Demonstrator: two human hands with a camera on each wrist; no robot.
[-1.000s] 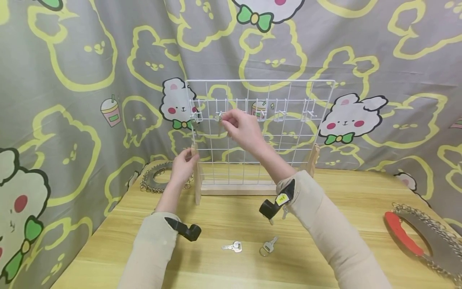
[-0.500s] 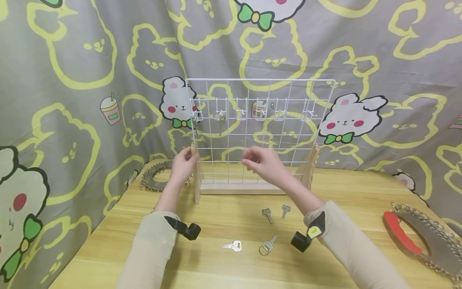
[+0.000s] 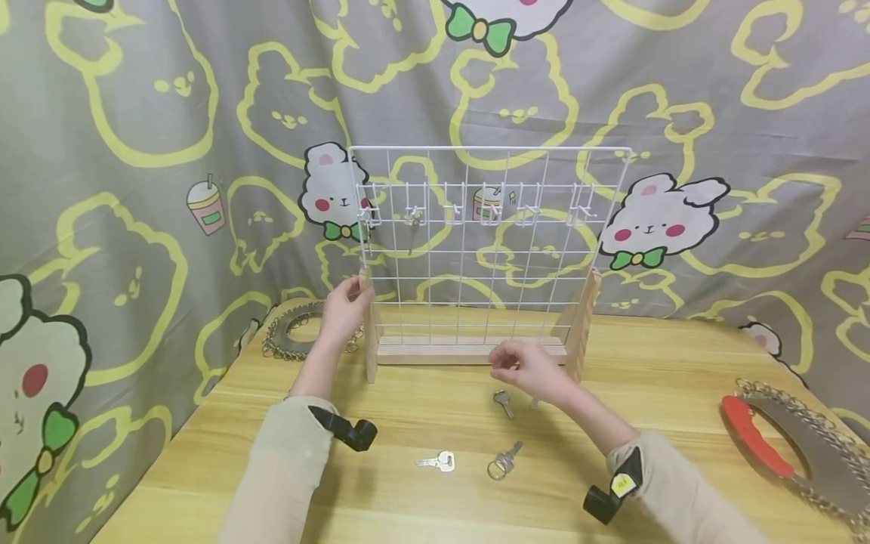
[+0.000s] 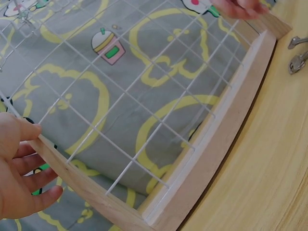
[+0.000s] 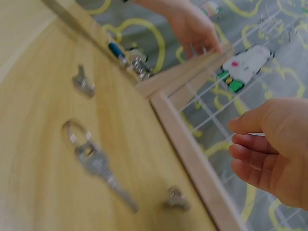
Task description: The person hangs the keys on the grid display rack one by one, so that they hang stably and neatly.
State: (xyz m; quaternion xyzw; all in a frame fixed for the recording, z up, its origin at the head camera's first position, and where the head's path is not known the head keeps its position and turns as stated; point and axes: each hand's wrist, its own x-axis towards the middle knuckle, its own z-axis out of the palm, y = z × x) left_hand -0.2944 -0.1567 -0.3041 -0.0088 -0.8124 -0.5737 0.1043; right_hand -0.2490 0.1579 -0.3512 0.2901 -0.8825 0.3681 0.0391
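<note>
My left hand (image 3: 342,311) grips the top of the left wooden upright (image 3: 371,351) of a white wire grid rack (image 3: 491,149), thumb on one side and fingers on the other. My right hand (image 3: 533,370) hovers in front of the rack's base, fingers loosely bent and nothing between them. Just below it lies a key (image 3: 504,403), beside another key (image 3: 535,403) mostly hidden by the hand. Closer to me are a flat key (image 3: 436,462) and a key with a ring (image 3: 505,461). A key (image 3: 412,234) hangs from the second hook from the left.
Several white hooks (image 3: 526,214) run along the rack's upper part. A red-handled toothed metal loop hung with rings (image 3: 757,446) lies on the right of the wooden table (image 3: 217,453). A similar loop (image 3: 285,344) sits behind the left upright. A patterned curtain (image 3: 238,98) stands behind.
My right hand has come away from the hanging key at the second hook and moved down and right toward the keys on the table. The left hand has stayed on the upright.
</note>
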